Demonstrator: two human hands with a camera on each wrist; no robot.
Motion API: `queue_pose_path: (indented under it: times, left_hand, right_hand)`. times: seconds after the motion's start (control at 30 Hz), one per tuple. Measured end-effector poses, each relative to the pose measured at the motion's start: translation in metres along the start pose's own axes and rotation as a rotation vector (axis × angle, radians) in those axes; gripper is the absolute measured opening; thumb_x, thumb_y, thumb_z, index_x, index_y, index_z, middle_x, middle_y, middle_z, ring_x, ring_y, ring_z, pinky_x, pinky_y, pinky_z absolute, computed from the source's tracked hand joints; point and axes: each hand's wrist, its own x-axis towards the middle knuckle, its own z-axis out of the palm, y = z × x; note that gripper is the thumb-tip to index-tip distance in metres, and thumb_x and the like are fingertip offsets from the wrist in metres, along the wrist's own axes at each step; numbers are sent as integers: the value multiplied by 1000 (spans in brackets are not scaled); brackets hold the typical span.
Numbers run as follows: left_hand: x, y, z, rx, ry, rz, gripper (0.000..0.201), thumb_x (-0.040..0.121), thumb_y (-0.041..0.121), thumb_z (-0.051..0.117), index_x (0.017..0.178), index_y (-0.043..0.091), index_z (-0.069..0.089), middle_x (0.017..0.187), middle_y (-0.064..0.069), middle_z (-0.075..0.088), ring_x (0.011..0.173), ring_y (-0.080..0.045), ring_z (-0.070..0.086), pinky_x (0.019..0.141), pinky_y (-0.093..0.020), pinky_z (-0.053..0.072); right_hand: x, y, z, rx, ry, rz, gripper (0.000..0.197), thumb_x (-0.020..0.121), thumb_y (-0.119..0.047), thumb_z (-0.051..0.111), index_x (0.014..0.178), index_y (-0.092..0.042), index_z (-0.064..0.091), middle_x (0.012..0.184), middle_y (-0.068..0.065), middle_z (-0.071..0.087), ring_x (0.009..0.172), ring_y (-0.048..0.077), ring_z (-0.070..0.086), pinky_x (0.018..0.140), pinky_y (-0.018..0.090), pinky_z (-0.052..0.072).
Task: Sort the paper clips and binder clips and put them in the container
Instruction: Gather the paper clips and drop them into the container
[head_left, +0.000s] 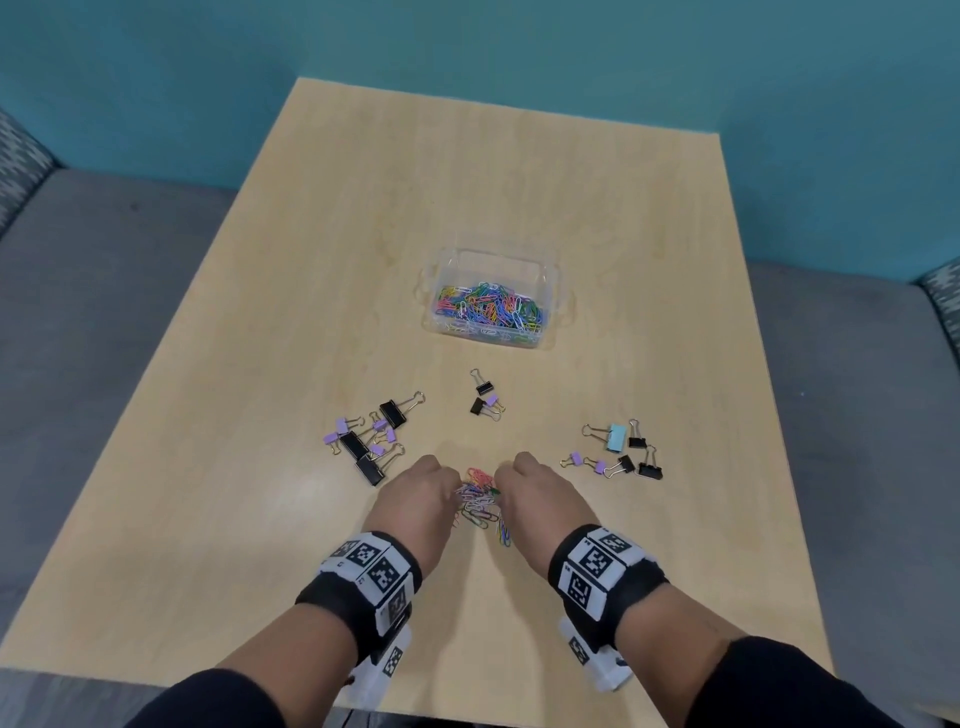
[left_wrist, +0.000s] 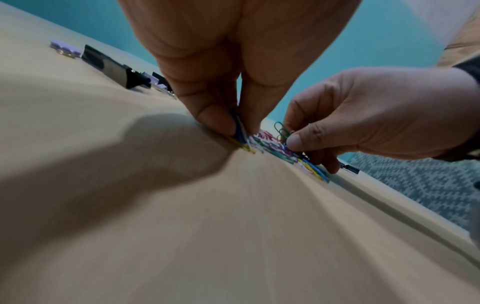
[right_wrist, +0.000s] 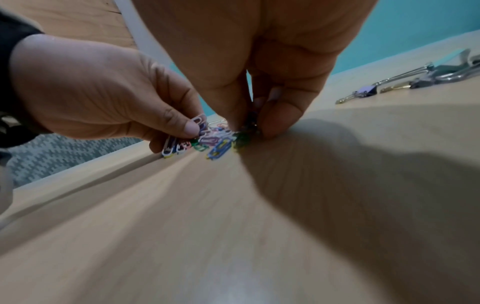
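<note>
A small heap of coloured paper clips (head_left: 480, 501) lies on the wooden table near me, between my two hands. My left hand (head_left: 415, 493) pinches some of these clips (left_wrist: 241, 135) at the heap's left side. My right hand (head_left: 535, 493) pinches clips (right_wrist: 245, 131) at its right side. A clear plastic container (head_left: 491, 296) farther back holds many coloured paper clips. Black, purple and one light-blue binder clips lie in three loose groups: left (head_left: 371, 436), middle (head_left: 485, 397) and right (head_left: 618, 449).
The table (head_left: 519, 182) stands against a teal wall. Grey upholstered seating (head_left: 104, 286) runs along the left and right sides of the table. Bare tabletop surrounds the container.
</note>
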Motion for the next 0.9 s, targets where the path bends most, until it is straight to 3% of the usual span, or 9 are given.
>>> queue_pose_path:
  times: [0.1,0.2,0.33,0.43,0.53,0.63,0.73,0.83,0.9]
  left_hand:
    - [-2,1,-6,-67,-20,-34,15,91,24,56,85,13,64,84,0,52,70,-22,54,61,-31,42]
    - [-3,1,-16,-154,-40,-55,13,90,25,57,86,17,66,83,3,53,75,-17,54,67,-30,43]
    - [1,1,-34,-319,-90,-105,7,85,26,64,80,22,67,80,6,58,72,-12,57,69,-30,49]
    - [13,7,-59,-461,-91,-145,12,85,23,67,73,23,65,70,4,60,56,-11,61,58,-29,51]
    - [41,16,-92,-562,-3,-120,17,84,17,69,68,22,64,56,3,59,47,-13,60,49,-23,46]
    - [85,26,-124,-513,123,-66,15,84,18,69,69,20,64,57,3,59,46,-11,59,48,-19,44]
    - [132,33,-145,-442,219,-25,10,84,21,67,74,18,67,65,0,64,57,-19,65,59,-29,52]
    - [166,40,-152,-356,243,5,10,83,24,64,81,16,70,74,-3,67,68,-23,66,69,-37,54]
    - [175,42,-150,-273,204,8,15,84,28,64,92,19,71,84,-1,69,75,-21,65,73,-32,52]
  right_hand:
    - [0,2,-6,92,5,44,7,92,-13,51,85,-12,49,85,-2,35,64,23,38,57,32,34]
    - [-2,5,-16,208,-10,53,14,94,-22,49,84,-13,52,85,-1,43,67,23,47,61,34,39]
    - [0,12,-38,287,-32,1,14,92,-23,51,79,-20,52,83,-3,47,70,19,49,64,32,39]
    - [13,20,-62,285,33,-37,14,90,-21,57,77,-17,55,81,-2,50,68,19,51,65,34,42]
    - [39,28,-95,265,123,-52,14,87,-18,60,74,-17,56,77,-3,49,67,19,51,64,34,41]
    - [73,34,-128,192,228,-80,14,85,-15,58,72,-14,55,75,-1,47,66,21,49,62,33,39]
    - [108,37,-153,68,281,-53,12,88,-14,52,77,-11,55,81,4,49,67,26,50,60,33,36]
    - [133,36,-166,-17,279,-29,10,89,-16,51,85,-10,59,88,5,49,74,29,54,62,31,37]
    - [140,33,-168,-13,265,0,18,91,-24,55,100,-10,60,100,7,51,81,30,56,69,34,45]
